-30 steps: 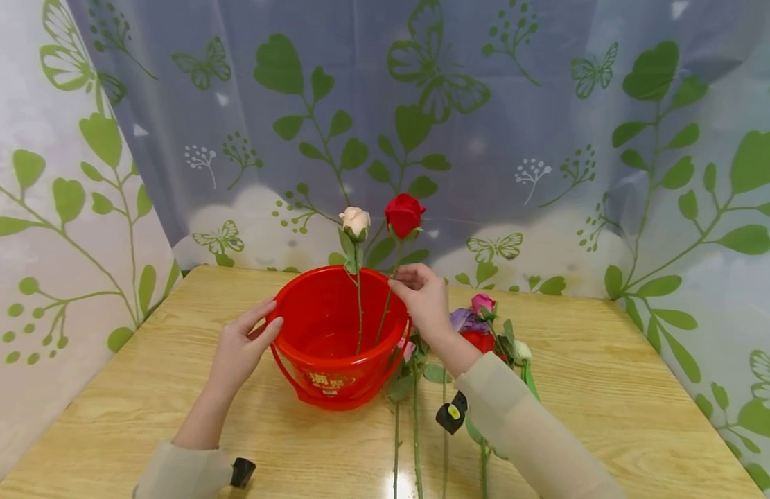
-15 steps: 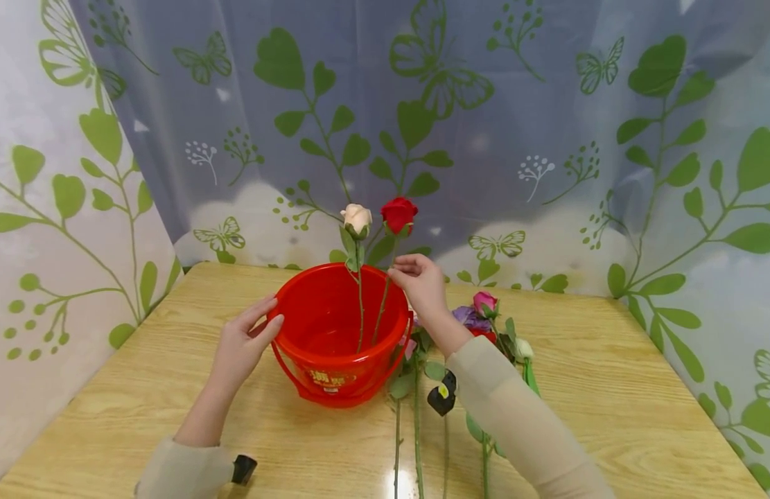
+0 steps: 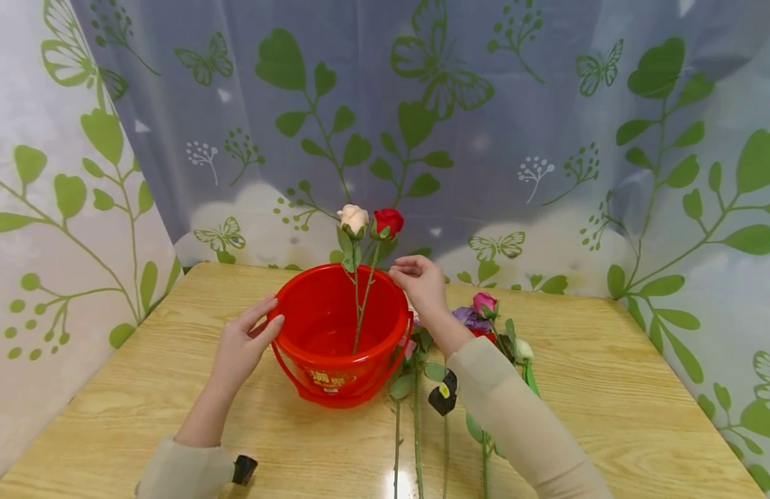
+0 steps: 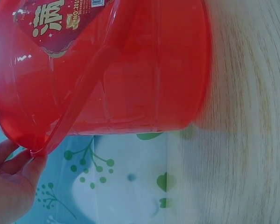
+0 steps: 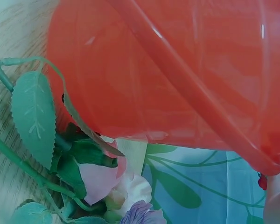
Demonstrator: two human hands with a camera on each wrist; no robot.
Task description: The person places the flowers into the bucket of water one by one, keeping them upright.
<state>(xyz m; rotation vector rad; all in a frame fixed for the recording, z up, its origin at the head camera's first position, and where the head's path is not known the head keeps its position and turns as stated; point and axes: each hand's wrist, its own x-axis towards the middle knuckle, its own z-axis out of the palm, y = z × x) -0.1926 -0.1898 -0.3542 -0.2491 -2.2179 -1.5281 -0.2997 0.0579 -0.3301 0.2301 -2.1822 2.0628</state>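
Observation:
In the head view my left hand point(image 3: 241, 346) grips the left rim of a red plastic bucket point(image 3: 297, 360), thumb and fingers on either side. The left wrist view has these fingers by the joint of the bucket handle point(image 4: 91, 70). Inside the bucket stand a cream rose point(image 3: 353, 219) and a red rose point(image 3: 387, 223), their stems crossing low down and leaning on the wall. My right hand point(image 3: 425, 291) is at the right rim, loosely bent and apart from the red rose's stem. Its fingertips are partly hidden in the right wrist view.
Right of the bucket, several artificial flowers lie on the wooden table point(image 3: 578, 388), among them a pink rose point(image 3: 484, 303), a purple bloom point(image 3: 470, 319) and a white bud point(image 3: 522, 350). Their stems point toward the front edge. A patterned curtain point(image 3: 509, 173) hangs behind.
My right hand has lowered the red rose and let it go. The rose now tilts left beside the cream one. The left hand has stayed on the bucket.

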